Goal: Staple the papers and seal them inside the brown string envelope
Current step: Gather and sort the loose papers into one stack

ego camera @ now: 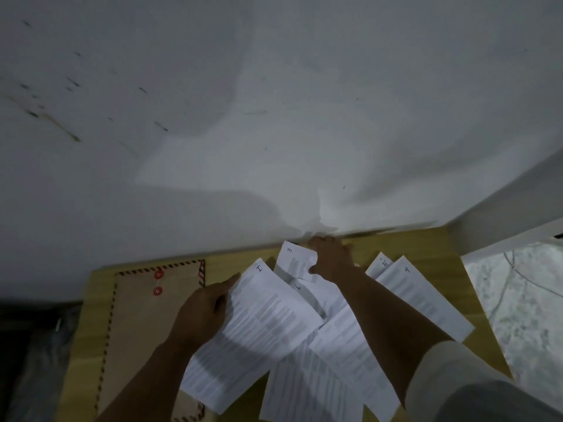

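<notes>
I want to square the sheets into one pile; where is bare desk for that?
Little is free: a yellow desk strip along the wall, right of the right hand, and a sliver between envelope and wall. The middle is crowded with loose sheets, the left hand holding sheet 1.

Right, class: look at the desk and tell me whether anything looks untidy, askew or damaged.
The numbered papers are fanned out at different angles rather than stacked. Sheet 1 is held by the left hand; sheet 3, under the right hand, has a ragged, crumpled edge. The brown envelope lies flat and straight.
</notes>
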Action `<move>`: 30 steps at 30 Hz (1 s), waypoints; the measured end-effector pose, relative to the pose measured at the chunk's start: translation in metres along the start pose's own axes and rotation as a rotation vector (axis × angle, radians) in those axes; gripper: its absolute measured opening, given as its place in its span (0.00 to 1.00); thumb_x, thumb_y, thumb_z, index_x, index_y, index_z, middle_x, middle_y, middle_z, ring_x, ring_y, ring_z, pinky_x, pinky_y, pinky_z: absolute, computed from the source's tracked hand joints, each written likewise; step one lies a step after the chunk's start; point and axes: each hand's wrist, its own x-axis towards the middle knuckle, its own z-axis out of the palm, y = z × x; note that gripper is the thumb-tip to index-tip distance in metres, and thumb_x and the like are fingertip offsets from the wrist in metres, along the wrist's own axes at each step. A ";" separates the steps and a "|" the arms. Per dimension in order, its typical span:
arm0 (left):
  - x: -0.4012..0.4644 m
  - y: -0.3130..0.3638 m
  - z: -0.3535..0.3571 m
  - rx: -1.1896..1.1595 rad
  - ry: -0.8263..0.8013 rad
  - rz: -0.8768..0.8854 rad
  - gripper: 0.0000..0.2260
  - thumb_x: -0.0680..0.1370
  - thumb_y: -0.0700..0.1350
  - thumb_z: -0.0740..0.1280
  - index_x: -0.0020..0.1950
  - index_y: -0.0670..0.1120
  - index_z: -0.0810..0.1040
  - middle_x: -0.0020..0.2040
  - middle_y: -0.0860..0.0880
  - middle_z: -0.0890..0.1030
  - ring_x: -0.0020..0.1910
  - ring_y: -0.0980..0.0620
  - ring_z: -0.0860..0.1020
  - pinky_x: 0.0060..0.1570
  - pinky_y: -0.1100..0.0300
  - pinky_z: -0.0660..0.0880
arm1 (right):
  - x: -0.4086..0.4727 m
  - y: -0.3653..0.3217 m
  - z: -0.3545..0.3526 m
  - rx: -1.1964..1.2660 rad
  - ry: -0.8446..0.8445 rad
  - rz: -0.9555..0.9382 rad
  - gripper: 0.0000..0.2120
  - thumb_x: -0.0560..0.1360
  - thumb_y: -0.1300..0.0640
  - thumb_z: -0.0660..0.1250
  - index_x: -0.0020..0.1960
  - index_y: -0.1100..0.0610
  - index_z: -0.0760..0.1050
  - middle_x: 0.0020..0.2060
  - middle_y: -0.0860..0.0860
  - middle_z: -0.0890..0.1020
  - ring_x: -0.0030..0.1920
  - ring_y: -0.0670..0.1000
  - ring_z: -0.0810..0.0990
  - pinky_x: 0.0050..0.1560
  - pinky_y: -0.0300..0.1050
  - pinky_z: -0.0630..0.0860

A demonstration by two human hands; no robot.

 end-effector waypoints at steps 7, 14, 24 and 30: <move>-0.023 -0.024 -0.007 -0.060 0.040 -0.006 0.26 0.82 0.42 0.63 0.73 0.69 0.66 0.41 0.60 0.81 0.40 0.63 0.80 0.43 0.66 0.78 | 0.005 0.002 0.001 0.187 -0.018 0.064 0.36 0.66 0.47 0.80 0.69 0.45 0.69 0.69 0.50 0.73 0.70 0.57 0.71 0.67 0.60 0.64; -0.043 -0.038 -0.018 -0.052 0.074 0.072 0.25 0.83 0.41 0.63 0.71 0.69 0.66 0.36 0.60 0.79 0.42 0.64 0.79 0.37 0.67 0.75 | -0.020 -0.007 -0.017 0.261 0.199 -0.025 0.16 0.78 0.50 0.68 0.65 0.51 0.78 0.64 0.51 0.80 0.65 0.56 0.77 0.65 0.51 0.70; -0.103 -0.035 -0.087 -0.060 0.215 0.294 0.21 0.79 0.44 0.60 0.66 0.66 0.76 0.51 0.59 0.86 0.46 0.62 0.82 0.48 0.55 0.82 | -0.164 -0.073 -0.128 0.449 0.566 -0.252 0.10 0.79 0.57 0.67 0.57 0.56 0.85 0.55 0.50 0.86 0.54 0.48 0.84 0.55 0.37 0.75; -0.144 -0.020 -0.148 -0.135 0.363 0.488 0.25 0.80 0.38 0.63 0.73 0.61 0.73 0.50 0.55 0.86 0.42 0.58 0.83 0.45 0.57 0.81 | -0.257 -0.132 -0.183 0.525 0.614 -0.309 0.10 0.80 0.53 0.67 0.53 0.56 0.86 0.50 0.49 0.87 0.49 0.45 0.83 0.53 0.39 0.77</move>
